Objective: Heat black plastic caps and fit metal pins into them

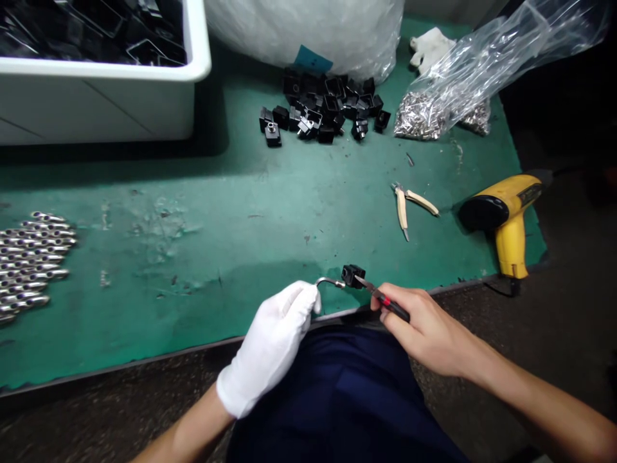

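Note:
My left hand (282,334), in a white glove, is closed on a thin curved metal tube (328,280) near the table's front edge. The tube's free end points right, close to a small black block-shaped part (351,275). Bare, my right hand (419,321) grips a pair of pliers (385,301) with dark, red-marked handles. The pliers' tips meet the right side of the black part; whether they clamp it I cannot tell. Most of the tube inside my left fist is hidden.
On the green table (231,238) lie cream-handled pliers (402,206), a yellow heat gun (513,218), a pile of black parts (328,106) and rows of metal tubes (33,257). A white bin (96,106), a plastic bag (308,32) and bagged metal pieces (419,116) stand behind.

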A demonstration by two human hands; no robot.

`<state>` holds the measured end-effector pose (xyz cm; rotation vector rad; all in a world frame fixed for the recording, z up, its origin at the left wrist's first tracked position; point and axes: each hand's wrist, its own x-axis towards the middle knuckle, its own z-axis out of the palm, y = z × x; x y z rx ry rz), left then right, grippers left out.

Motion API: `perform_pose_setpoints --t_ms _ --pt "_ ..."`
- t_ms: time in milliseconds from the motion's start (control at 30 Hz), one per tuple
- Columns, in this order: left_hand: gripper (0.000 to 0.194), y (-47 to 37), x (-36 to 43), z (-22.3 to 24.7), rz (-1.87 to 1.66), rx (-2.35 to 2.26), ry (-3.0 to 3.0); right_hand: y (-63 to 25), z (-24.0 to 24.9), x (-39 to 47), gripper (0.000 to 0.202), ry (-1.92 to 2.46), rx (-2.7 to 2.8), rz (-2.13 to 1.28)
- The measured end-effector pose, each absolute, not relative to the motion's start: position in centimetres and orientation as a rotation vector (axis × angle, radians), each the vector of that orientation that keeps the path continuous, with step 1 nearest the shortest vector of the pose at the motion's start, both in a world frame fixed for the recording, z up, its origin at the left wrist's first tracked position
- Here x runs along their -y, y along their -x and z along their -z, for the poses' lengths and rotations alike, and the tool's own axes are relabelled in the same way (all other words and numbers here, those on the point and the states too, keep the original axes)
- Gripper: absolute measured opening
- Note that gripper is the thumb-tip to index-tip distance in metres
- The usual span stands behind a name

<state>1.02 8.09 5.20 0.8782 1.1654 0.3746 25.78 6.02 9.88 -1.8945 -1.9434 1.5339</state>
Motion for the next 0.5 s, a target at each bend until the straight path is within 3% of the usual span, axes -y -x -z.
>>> perform_pose_setpoints --t_ms 500 --pt "0.03 -1.84 -8.11 -5.82 -0.434 -0.874 -0.352 -25.17 -9.98 -6.15 0.016 1.875 1.884 -1.521"
